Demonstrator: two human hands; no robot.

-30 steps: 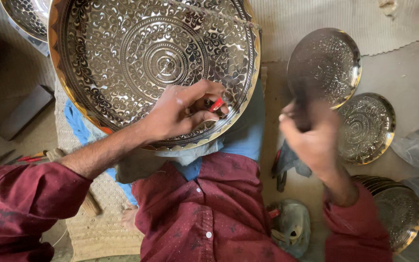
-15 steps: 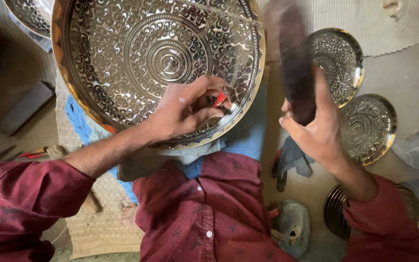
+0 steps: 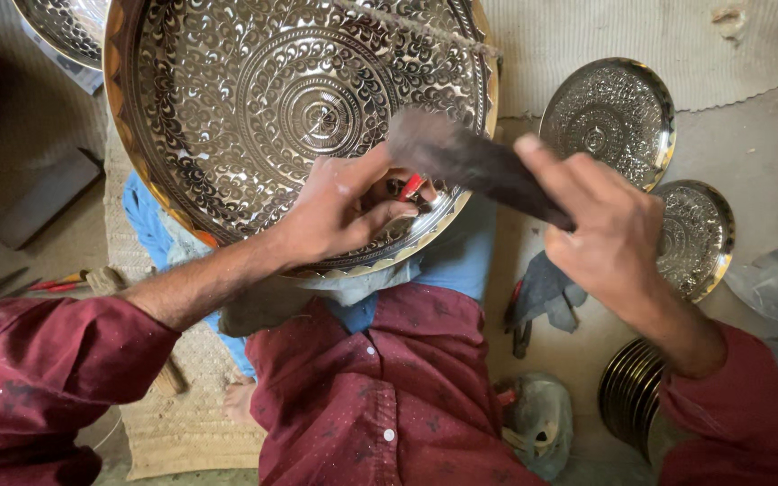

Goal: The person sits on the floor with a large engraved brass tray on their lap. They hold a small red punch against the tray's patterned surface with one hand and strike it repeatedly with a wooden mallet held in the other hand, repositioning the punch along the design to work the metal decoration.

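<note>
Overhead, dark hammer (image 3: 470,166) (blurred) above engraved tray (image 3: 227,99)

large engraved tray (image 3: 254,108) on lap, two small plates (image 3: 607,117) to its right, plate stack (image 3: 630,396) nearer, below them

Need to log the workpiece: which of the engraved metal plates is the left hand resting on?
The largest engraved plate, propped on the lap, under the left hand. The two smaller plates lie untouched on the floor to the right.
</note>
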